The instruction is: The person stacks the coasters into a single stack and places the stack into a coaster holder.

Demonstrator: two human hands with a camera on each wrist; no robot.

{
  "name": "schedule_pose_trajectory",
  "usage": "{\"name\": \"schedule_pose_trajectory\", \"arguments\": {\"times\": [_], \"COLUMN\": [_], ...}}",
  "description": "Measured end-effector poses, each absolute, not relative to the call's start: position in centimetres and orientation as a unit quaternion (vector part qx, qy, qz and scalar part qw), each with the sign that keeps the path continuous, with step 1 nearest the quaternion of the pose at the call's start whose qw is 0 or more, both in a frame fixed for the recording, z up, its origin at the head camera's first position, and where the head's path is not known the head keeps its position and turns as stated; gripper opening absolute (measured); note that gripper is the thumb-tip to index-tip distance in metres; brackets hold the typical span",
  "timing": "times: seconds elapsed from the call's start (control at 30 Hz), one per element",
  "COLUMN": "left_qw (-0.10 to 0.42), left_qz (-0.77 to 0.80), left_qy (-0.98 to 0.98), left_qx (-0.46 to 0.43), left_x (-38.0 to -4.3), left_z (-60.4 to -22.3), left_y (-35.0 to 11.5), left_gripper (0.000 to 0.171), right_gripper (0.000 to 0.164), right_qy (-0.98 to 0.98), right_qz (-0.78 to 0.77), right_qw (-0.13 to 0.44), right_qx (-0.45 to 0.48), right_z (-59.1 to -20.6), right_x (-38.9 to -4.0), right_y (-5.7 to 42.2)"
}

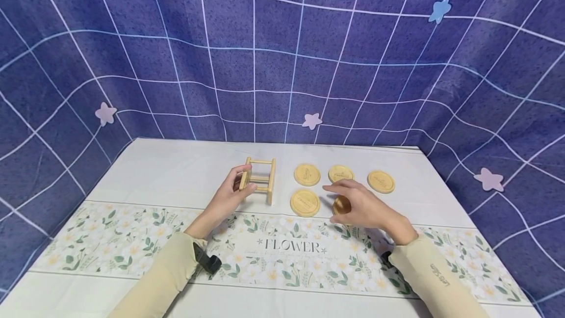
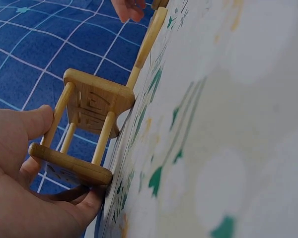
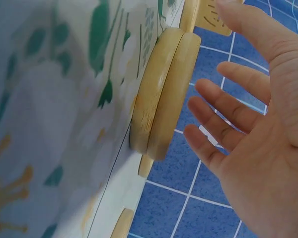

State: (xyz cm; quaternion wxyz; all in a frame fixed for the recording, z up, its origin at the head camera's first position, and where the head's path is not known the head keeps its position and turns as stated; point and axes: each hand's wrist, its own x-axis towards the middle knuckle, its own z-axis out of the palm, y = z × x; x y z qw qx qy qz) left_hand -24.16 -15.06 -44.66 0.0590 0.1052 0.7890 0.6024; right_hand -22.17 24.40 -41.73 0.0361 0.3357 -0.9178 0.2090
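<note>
My left hand (image 1: pixel 232 188) grips a small wooden coaster rack (image 1: pixel 271 181) by its near side panel. In the left wrist view, the thumb of the left hand (image 2: pixel 44 173) lies by a rod of the rack (image 2: pixel 97 101), the other fingers round the panel. Above a round wooden coaster (image 1: pixel 340 206) is my right hand (image 1: pixel 364 205), fingers spread and apart from it. That coaster (image 3: pixel 164 94) shows a seam in the right wrist view, like two stacked discs; the right hand (image 3: pixel 253 129) holds nothing there.
More engraved coasters lie on the white table: one left of the right hand (image 1: pixel 305 203), and a back row with a left coaster (image 1: pixel 307 174), a middle coaster (image 1: pixel 341 173) and a right coaster (image 1: pixel 381 181). A flower-printed band (image 1: pixel 282 259) crosses the front. Blue grid cloth (image 1: pixel 282 72) hangs behind.
</note>
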Motion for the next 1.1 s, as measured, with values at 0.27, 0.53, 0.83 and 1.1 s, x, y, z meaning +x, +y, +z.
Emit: {"name": "schedule_pose_trajectory", "arguments": {"times": [0.27,0.53,0.83,1.1], "left_qw": [0.055,0.056,0.056,0.055], "left_qz": [0.6,0.601,0.607,0.604], "left_qy": [0.792,0.79,0.785,0.788], "left_qx": [0.1,0.102,0.108,0.107], "left_x": [-24.1,-24.1,-24.2,-24.1], "left_z": [-44.6,-44.6,-44.7,-44.7], "left_y": [-15.0,-15.0,-15.0,-15.0], "left_gripper": [0.068,0.067,0.067,0.067], "right_gripper": [0.08,0.08,0.081,0.082], "right_qy": [-0.915,-0.913,-0.907,-0.907], "right_qz": [0.21,0.21,0.207,0.204], "right_qw": [0.035,0.03,0.04,0.038], "right_qx": [0.343,0.348,0.364,0.365], "right_z": [-41.6,-41.5,-41.6,-41.5], "right_x": [-22.4,-22.5,-22.6,-22.7], "right_y": [23.4,22.6,21.9,21.4]}}
